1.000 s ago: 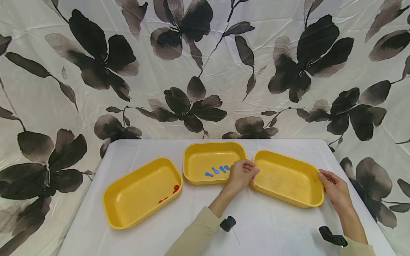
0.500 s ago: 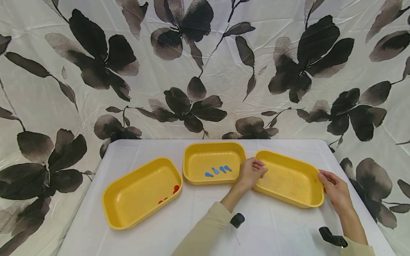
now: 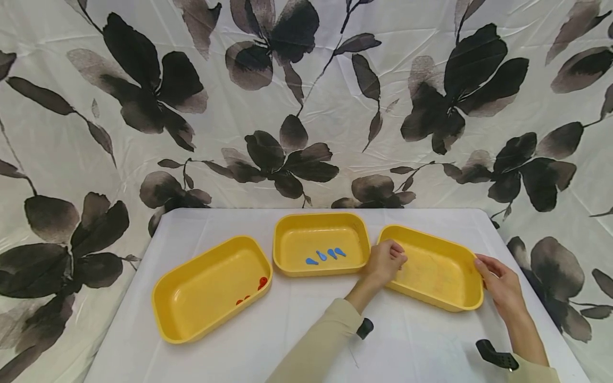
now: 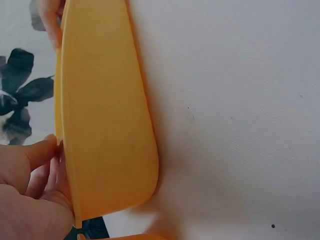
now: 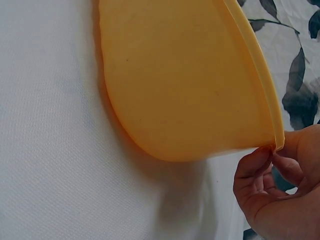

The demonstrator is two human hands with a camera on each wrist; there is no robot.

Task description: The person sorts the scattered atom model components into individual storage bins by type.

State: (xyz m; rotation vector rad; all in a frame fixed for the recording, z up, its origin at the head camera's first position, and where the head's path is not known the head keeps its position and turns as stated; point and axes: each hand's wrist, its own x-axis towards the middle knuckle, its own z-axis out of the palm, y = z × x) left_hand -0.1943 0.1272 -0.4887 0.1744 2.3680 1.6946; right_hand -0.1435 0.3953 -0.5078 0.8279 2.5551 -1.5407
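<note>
The right-hand yellow tray has my right hand at its right end, thumb and fingers pinching the rim, as the right wrist view also shows. Over the tray's left end, my left hand reaches past the rim with curled fingers and thumb pointing inward. In the left wrist view, its fingertips are partly hidden behind the tray wall, so whether they hold anything cannot be seen. Beside this hand stands the middle yellow tray, holding several small blue drop-shaped pieces.
A third yellow tray stands angled at the left, with several small red pieces along its near right side. All trays rest on a white-covered table. A floral cloth hangs behind it.
My left hand has moved rightward from the gap beside the middle tray to over the left end of the right tray. The right hand has stayed on the rim.
</note>
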